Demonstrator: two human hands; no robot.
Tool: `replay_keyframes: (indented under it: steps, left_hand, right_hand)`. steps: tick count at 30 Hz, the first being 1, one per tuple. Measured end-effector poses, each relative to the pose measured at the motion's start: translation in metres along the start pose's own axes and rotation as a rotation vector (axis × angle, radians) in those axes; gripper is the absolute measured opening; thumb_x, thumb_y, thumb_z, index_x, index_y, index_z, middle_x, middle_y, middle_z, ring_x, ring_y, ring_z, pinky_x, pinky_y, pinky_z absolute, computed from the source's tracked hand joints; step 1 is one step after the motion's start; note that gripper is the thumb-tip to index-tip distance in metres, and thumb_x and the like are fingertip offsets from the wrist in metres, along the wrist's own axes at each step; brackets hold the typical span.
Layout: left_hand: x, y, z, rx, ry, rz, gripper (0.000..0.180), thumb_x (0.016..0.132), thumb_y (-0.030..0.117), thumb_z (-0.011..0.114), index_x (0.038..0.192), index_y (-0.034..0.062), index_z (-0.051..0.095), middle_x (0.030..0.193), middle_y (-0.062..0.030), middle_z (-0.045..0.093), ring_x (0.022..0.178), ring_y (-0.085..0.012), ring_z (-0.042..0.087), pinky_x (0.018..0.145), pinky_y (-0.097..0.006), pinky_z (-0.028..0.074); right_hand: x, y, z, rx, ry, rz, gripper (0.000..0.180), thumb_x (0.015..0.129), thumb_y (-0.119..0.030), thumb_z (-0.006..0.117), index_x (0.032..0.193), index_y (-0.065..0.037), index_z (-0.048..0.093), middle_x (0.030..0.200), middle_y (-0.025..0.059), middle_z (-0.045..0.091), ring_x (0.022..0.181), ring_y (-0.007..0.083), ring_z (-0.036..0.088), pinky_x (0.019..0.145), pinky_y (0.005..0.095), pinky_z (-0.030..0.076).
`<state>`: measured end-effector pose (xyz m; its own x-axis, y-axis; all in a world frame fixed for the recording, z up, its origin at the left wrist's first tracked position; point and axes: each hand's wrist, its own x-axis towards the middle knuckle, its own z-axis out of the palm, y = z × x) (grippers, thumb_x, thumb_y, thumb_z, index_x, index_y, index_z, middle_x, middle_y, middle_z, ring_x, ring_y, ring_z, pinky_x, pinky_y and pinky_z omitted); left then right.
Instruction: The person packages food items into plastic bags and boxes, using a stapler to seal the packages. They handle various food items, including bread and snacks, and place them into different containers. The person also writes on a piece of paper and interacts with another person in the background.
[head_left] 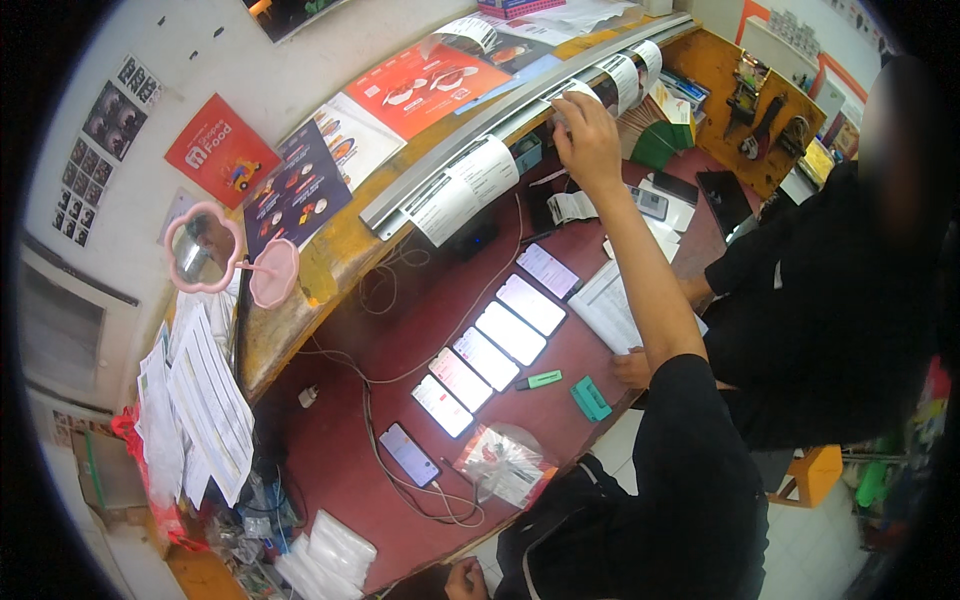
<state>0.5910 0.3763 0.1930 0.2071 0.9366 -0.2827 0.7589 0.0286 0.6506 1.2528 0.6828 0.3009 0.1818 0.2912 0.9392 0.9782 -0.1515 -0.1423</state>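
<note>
A: Nearest thing?
B: The left hand [465,580] is hanging just off the near table edge; fingers are curling loosely, cut by the frame; can't tell if it's holding anything.

A: Edges, room?
B: The red table [325,455] is running diagonally; one plastic-wrapped packet [505,466] is sitting close to its near edge; a co-worker's hand [632,368] is resting farther right, crowding that end; bare room is opening between the phones and the wooden shelf [285,350], with cables [366,400] crossing it.

A: Counts?
B: One cabled phone [409,453] is lying apart, nearer; six lit phones [486,358] are lying in a slanting row beyond; one green highlighter [540,380] and one teal piece [590,398] are lying beside it.

A: Far?
B: The right hand [588,140] is resting up at the metal rail [450,160] on the shelf front; its fingers are bending narrow over one of the white slips [465,190]; pinching or only touching, can't tell; slips are hanging in overlapping bunches along the rail; overlap is blocking a count.
</note>
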Motion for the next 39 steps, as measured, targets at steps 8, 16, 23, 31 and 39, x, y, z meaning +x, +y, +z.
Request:
replay_keyframes:
  steps: [8, 16, 23, 31, 39]
  left_hand:
    - [-0.002, 0.005, 0.002, -0.001, 0.025, -0.025, 0.024, 0.098, 0.017, 0.06, 0.113, 0.0006, 0.068, 0.107, -0.0201, 0.07, 0.1, -0.0328, 0.067, 0.09, -0.039, 0.052]
    - [-0.001, 0.013, 0.006, -0.042, 0.018, -0.03, 0.02, 0.097, 0.016, 0.061, 0.111, 0.0029, 0.067, 0.106, -0.0184, 0.068, 0.097, -0.0316, 0.066, 0.088, -0.038, 0.052]
    - [-0.001, 0.005, 0.005, -0.057, 0.021, -0.053, 0.021, 0.097, 0.016, 0.061, 0.112, 0.0031, 0.067, 0.106, -0.0182, 0.068, 0.096, -0.0326, 0.065, 0.088, -0.037, 0.052]
    - [0.002, 0.008, 0.005, -0.042, -0.018, -0.044, 0.021, 0.095, 0.012, 0.061, 0.113, 0.0031, 0.068, 0.108, -0.018, 0.068, 0.102, -0.0316, 0.064, 0.09, -0.039, 0.05]
    - [0.018, -0.005, 0.024, -0.08, 0.038, 0.055, 0.02, 0.095, 0.018, 0.063, 0.109, 0.0045, 0.069, 0.098, -0.0172, 0.07, 0.092, -0.0327, 0.067, 0.088, -0.041, 0.051]
  right_hand:
    - [-0.003, -0.002, -0.001, 0.041, 0.007, 0.003, 0.034, 0.081, -0.005, 0.066, 0.115, -0.007, 0.065, 0.118, 0.0111, 0.064, 0.109, 0.0317, 0.062, 0.093, 0.0427, 0.048]
    - [-0.002, -0.005, -0.002, 0.042, -0.004, -0.002, 0.033, 0.081, -0.005, 0.065, 0.114, -0.006, 0.064, 0.116, 0.011, 0.065, 0.107, 0.0321, 0.062, 0.092, 0.0428, 0.048]
    - [0.003, -0.011, -0.007, 0.075, -0.016, -0.006, 0.028, 0.083, -0.013, 0.065, 0.11, -0.005, 0.065, 0.114, 0.0116, 0.065, 0.108, 0.033, 0.062, 0.095, 0.0449, 0.047]
    - [0.031, 0.093, -0.001, -0.146, 0.088, 0.104, 0.033, 0.087, -0.023, 0.066, 0.114, -0.003, 0.064, 0.112, 0.0159, 0.067, 0.109, 0.0356, 0.062, 0.096, 0.0466, 0.047]
    - [0.03, 0.09, -0.011, -0.106, -0.086, -0.03, 0.03, 0.086, -0.023, 0.067, 0.11, -0.005, 0.067, 0.114, 0.0148, 0.067, 0.109, 0.0337, 0.062, 0.094, 0.0451, 0.048]
